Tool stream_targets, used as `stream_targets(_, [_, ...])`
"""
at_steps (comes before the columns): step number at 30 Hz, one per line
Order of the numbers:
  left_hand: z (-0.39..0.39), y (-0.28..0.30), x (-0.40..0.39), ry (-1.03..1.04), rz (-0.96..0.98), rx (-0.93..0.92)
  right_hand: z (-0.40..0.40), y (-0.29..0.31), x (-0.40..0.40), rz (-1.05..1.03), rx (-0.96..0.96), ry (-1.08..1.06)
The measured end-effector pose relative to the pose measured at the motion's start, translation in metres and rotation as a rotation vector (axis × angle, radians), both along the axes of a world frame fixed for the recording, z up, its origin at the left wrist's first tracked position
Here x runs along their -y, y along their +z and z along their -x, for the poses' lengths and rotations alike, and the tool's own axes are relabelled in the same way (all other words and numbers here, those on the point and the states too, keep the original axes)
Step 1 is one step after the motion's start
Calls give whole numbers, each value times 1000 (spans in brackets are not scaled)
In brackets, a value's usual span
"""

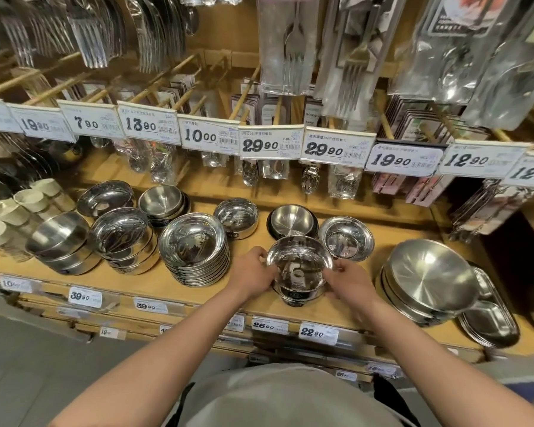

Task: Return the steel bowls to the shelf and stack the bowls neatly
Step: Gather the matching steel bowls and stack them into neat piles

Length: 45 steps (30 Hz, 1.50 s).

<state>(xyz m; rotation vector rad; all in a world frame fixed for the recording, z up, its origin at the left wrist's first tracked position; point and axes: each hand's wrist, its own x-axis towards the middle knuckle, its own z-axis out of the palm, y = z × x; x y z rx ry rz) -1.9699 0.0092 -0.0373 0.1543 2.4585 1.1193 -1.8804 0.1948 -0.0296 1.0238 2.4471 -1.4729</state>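
A shiny steel bowl sits on top of a short stack of like bowls near the front edge of the wooden shelf. My left hand grips its left rim and side. My right hand holds its right side. The top bowl looks level. Behind it stand a matte bowl in a dark holder and a small shiny bowl. To the left is a tall stack of wide-rimmed steel bowls.
More steel bowl stacks fill the shelf's left half, with white cups beyond. Large steel pans and a divided tray lie at the right. Packaged cutlery and price tags hang low above the shelf.
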Motion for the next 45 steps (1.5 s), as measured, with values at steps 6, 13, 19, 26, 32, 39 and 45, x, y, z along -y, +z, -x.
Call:
stream_targets(6, [-11, 6, -25, -60, 38, -47, -14, 0, -17, -102, 19, -9])
stream_targets(13, [-21, 11, -48, -118, 18, -51, -30, -3, -30, -176, -6, -26])
stream_targets(19, [-25, 10, -56, -151, 85, -92, -36, -6, -35, -219, -21, -26])
stream_targets(26, [-25, 6, -53, -156, 86, -99, -36, -10, -33, -259, -29, -18])
stream_targets(32, [-29, 3, -52, -119, 47, -105, -37, -14, -34, -280, -31, -6])
stream_targets(39, [-35, 5, -55, -96, 32, -115, -39, -14, -36, -303, -38, 24])
stream_targets(45, [-35, 10, -56, -107, 49, -142, -40, -17, -38, -310, -49, 40])
